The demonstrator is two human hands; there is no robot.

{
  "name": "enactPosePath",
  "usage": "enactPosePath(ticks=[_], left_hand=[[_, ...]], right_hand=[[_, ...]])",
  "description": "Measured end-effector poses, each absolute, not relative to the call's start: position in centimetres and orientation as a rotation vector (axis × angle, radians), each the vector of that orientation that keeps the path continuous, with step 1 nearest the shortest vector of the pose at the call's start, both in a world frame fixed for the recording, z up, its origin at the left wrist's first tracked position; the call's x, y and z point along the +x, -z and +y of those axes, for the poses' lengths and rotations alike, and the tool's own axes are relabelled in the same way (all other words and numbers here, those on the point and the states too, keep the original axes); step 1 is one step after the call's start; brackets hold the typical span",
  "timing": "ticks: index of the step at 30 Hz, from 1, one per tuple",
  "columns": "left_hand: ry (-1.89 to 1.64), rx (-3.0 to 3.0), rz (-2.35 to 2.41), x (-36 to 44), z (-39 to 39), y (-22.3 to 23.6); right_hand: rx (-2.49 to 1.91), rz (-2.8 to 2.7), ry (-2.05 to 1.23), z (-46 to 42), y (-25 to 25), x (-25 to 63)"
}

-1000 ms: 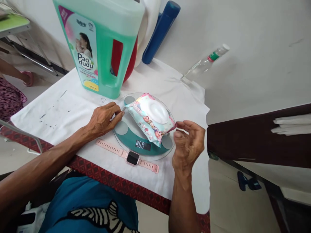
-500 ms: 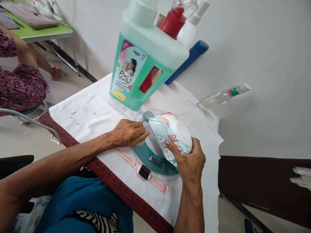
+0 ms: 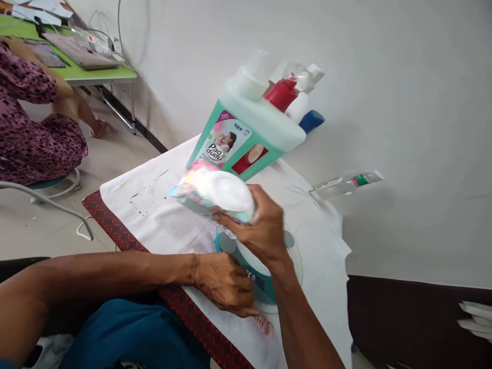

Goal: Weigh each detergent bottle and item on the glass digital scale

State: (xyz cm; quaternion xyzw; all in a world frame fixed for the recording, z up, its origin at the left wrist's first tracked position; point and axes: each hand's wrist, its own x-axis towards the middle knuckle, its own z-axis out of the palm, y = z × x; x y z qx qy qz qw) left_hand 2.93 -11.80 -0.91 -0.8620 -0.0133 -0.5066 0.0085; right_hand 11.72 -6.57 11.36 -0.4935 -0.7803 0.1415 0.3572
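My right hand [image 3: 261,225] grips a pack of wet wipes [image 3: 230,192] with a white lid, thumb on its near side. The pack is raised and tilted over the table, in front of the green detergent bottle [image 3: 209,138]. Below it lies a round glass kitchen scale [image 3: 269,296] with a teal rim and a lit display, partly covered by my right wrist and the pack. My left hand [image 3: 226,284] is closed over the pink watch at the scale's near edge. Only an end of the watch's strap [image 3: 264,326] shows past my fingers; its face is hidden.
Behind the detergent stand a red-capped pump bottle [image 3: 282,95] and a blue object [image 3: 312,121]. A clear plastic bottle [image 3: 346,184] lies toward the wall. A white cloth [image 3: 130,205] covers the table. At left, a person [image 3: 34,123] sits by a green table [image 3: 77,74].
My right hand has lifted the wipes pack off to the left, away from above the scale's middle. My left hand has come down toward me onto the watch. The view has shifted.
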Motion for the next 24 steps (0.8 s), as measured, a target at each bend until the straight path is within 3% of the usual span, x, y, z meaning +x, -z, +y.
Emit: enactPosePath(ticks=[6, 11, 15, 20, 24], left_hand=[[1.612, -2.812, -0.086, 2.2, -12.1, 0.4], [1.665, -2.858, -0.273, 1.1, -11.5, -1.8], [1.637, -2.888, -0.366, 0.5, -10.6, -3.8], [1.691, -2.883, -0.545, 0.4, -9.4, -4.9], [1.603, -2.891, -0.602, 0.3, -9.0, -4.7]], right_hand=[[-1.123, -2.291, -0.223, -2.5, -7.0, 6.5], [-1.021, -2.334, -0.101, -4.2, -8.2, 9.3], [-0.938, -2.130, 0.100, -6.5, -10.7, 15.6], [-1.542, -1.519, -0.040, -2.0, -9.7, 28.4], [-1.783, -0.926, 0.002, 5.4, -8.1, 38.8]])
